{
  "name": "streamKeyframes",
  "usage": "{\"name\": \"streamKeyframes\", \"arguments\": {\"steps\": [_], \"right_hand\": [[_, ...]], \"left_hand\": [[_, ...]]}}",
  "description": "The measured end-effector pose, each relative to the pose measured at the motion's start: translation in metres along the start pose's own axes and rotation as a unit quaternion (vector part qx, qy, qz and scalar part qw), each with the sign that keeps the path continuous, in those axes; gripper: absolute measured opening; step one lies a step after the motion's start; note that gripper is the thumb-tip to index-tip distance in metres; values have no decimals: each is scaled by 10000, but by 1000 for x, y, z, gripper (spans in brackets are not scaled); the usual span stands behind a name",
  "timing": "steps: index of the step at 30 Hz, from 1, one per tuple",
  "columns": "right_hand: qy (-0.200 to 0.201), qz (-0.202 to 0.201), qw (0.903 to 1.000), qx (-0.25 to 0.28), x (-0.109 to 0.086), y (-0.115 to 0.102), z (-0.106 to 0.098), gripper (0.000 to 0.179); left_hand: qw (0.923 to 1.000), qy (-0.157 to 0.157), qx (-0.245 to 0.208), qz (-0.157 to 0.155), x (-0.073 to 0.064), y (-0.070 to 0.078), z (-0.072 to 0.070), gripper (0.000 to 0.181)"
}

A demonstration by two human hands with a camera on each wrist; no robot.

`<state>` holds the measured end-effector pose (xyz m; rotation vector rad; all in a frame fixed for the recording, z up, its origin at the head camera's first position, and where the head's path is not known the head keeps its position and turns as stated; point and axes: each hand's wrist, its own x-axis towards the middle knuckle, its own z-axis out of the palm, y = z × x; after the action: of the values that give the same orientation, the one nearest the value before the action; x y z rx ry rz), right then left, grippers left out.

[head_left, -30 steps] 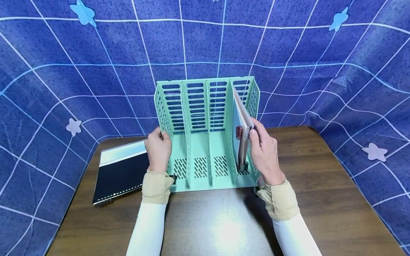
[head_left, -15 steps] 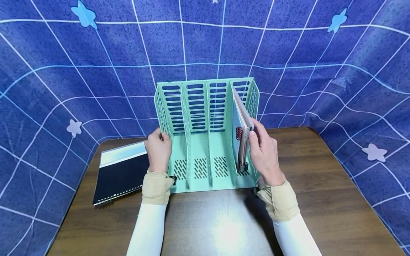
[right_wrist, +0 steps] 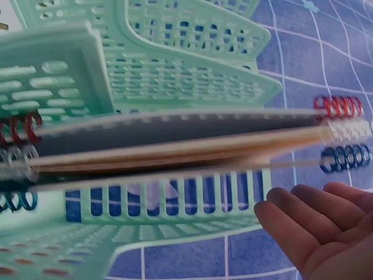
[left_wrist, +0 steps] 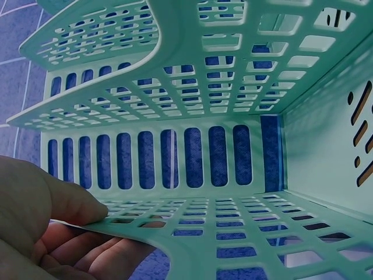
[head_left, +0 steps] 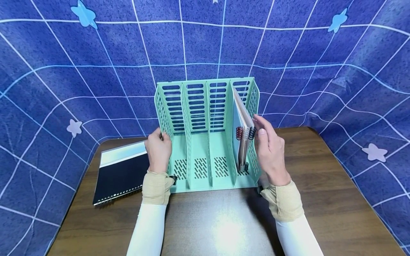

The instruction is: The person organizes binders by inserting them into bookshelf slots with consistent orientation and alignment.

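A mint-green file organizer (head_left: 199,144) with upright dividers stands on the table. My left hand (head_left: 158,151) pinches its left side wall between thumb and fingers, as the left wrist view shows with the thumb (left_wrist: 78,204) inside and the fingers outside. In the rightmost compartment, spiral notebooks (head_left: 244,110) stand on edge, coils facing me. Their coils are red (right_wrist: 338,107), whitish (right_wrist: 349,129) and dark blue (right_wrist: 345,158). Just right of these coils is my right hand (head_left: 270,153), fingers extended and holding nothing; the right wrist view shows its palm and fingertips below the dark blue coil.
A black notebook (head_left: 123,174) with a pale band along its top lies flat on the table, left of the organizer and partly behind my left hand. Blue fabric (head_left: 205,42) with white lines and stars hangs behind and at both sides of the wooden table (head_left: 205,220).
My right hand has let go of the notebooks and moved slightly right, exposing the dark coil. The notebooks remain standing in place. My left hand and the organizer have not moved.
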<state>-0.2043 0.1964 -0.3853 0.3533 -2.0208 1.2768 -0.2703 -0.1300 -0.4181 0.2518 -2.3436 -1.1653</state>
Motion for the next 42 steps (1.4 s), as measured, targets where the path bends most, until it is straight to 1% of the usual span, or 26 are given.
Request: {"name": "streamKeyframes", "arguments": {"steps": [2,4,5,8,10,11,12,14,16,20,25,28,31,34,42], "right_hand": [[183,75,9992,343,3,0,-3,39],[430,244,9966,666,5,1,-7,39],[577,348,9955,663,7,1,-9,38],[923,772,9922,327,10,8,-14,34],[970,1129,9886,-205,11,15,-16,32],[921,1317,9856,-527,11,20,-17,31],[836,1492,9817,-833,11,24,-17,31],[591,1759,9743,-1275,10,32,-18,32],[283,1974,9672,-1576,8,41,-16,35],[-460,2142,9591,-1790,4,56,-11,46],[-1524,2090,9478,-1866,-1,68,-5,60],[-1973,2130,9391,-1836,-4,74,-1,63],[-2201,2200,9320,-1859,-7,80,3,63],[-2280,2195,9288,-1929,-10,84,7,62],[-2340,2114,9279,-1991,-12,86,11,57]], "left_hand": [[10000,-1,-9,7,0,0,0,26],[10000,1,-2,15,0,0,0,26],[10000,3,10,23,0,0,0,26],[10000,24,24,46,0,-1,0,26],[10000,33,28,47,0,-1,1,25],[10000,29,36,48,0,-1,1,25],[10000,23,33,39,0,-1,1,25],[10000,7,43,30,0,-2,1,26],[10000,-10,43,19,0,-2,0,26],[10000,-21,19,-1,0,-2,0,26],[10000,-21,-7,-10,-1,-1,0,26],[10000,-22,-10,-13,-1,0,0,26],[10000,-22,7,-28,-1,-1,0,25],[10000,-47,-10,-36,-1,0,0,26],[10000,-44,-34,5,-1,1,-1,25]]}}
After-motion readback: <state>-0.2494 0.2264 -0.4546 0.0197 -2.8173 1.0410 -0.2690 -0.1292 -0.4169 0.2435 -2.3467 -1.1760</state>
